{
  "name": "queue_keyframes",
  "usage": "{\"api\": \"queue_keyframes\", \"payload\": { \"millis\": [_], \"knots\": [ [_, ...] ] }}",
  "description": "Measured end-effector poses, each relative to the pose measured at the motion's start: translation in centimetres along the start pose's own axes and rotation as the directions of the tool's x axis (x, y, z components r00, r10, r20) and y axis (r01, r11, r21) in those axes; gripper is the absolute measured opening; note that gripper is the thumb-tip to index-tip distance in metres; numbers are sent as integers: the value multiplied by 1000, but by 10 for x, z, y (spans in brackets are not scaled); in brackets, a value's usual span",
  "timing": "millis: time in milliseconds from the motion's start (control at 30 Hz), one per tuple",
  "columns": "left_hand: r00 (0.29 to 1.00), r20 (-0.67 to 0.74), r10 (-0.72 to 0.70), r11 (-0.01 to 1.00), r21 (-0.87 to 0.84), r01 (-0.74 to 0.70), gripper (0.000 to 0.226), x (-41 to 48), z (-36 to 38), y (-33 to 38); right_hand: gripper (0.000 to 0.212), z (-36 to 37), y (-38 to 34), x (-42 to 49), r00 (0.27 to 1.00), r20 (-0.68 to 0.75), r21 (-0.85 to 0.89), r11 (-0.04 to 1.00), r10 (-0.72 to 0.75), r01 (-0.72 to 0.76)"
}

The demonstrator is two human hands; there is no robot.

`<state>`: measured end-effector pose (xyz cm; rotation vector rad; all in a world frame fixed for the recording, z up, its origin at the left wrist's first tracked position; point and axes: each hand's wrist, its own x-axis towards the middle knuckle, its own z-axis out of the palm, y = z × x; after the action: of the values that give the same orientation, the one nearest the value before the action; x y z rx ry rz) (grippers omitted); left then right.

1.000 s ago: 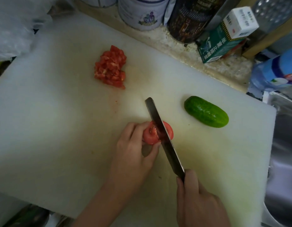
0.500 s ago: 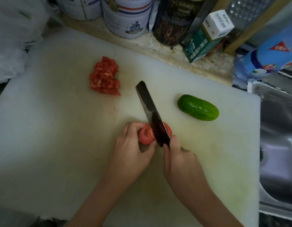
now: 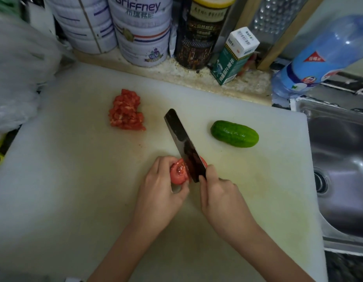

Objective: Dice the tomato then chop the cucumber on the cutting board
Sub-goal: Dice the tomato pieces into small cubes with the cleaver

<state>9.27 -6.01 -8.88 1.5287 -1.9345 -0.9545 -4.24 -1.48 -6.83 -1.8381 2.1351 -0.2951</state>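
left hand (image 3: 162,186) fingers curled round the tomato (image 3: 177,173), pinning it to the board (image 3: 75,190) | right hand (image 3: 219,192) gripped the knife (image 3: 180,135), blade sat across the tomato right beside those fingers, long axis running away leftish | cucumber (image 3: 234,133) whole, further back right, nearer right hand | diced pile (image 3: 126,110) far left

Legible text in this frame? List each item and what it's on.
"Briffney": on the white tin; the Chinese characters beneath it are unclear.
Blurred print, unreadable: the dark canister.
Chinese characters and a barcode, too small to read: the green box.
Blurred label, unreadable: the blue bottle.
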Motion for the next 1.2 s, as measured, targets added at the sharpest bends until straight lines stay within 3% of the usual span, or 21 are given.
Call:
{"api": "queue_keyframes", "payload": {
  "millis": [100, 367, 667, 733, 900, 1200],
  "knots": [
    [999, 52, 15, 1000, 3, -15, 50, 0, -4, 1, 14, -1, 2, -8, 999, 32, 18, 1000, -4, 3],
    [994, 93, 65, 992, 99, -74, 42, 4, -3, 7, 11, 1, 1, -7, 1000, 5, 25, 1000, 5, -5],
    [1000, -16, 2, 1000, 28, -1, 42, 6, -20, -17, 14, -8, -7, 9, 998, 2, 89, 994, -63, 62],
    [999, -32, -21, 999, 24, 22, 41, 14, -27, -20, 8, -15, -9, 6, 997, -6, 134, 988, -74, 74],
    [1000, -31, -1, 1000, 11, 2, 43, 43, -30, -18, 16, -39, -12, 0, 997, -60, 230, 971, -54, 66],
    [995, -10, 101, 991, 84, -100, 44, 122, -7, 2, 17, -59, 18, 1, 994, -105, 194, 980, -11, 32]
  ]
}}
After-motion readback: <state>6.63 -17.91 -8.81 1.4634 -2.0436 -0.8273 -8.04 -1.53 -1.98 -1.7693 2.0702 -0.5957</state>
